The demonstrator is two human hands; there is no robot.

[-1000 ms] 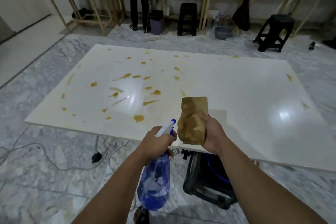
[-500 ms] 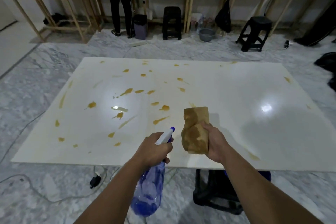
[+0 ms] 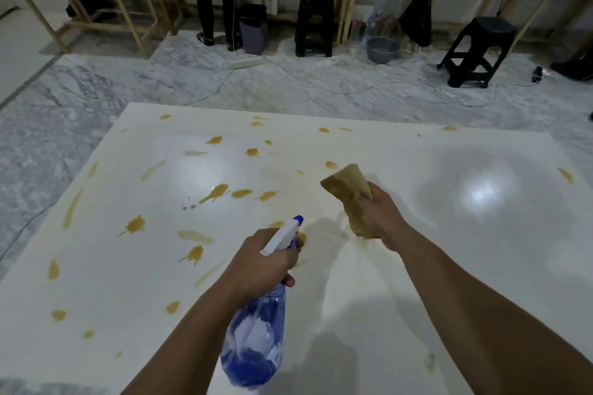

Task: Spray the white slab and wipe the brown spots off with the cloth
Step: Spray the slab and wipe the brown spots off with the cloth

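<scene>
the slab (image 3: 401, 282) lies under both your hands, its brown spots (image 3: 218, 192) mostly ahead and left of your left hand (image 3: 260, 263). that hand is curled round the neck of the bottle (image 3: 256, 337), nozzle pointing forward. your right hand (image 3: 377, 218) grips the cloth (image 3: 348, 186) in a closed fist, just right of the nozzle; whether the cloth touches the slab is unclear.
</scene>
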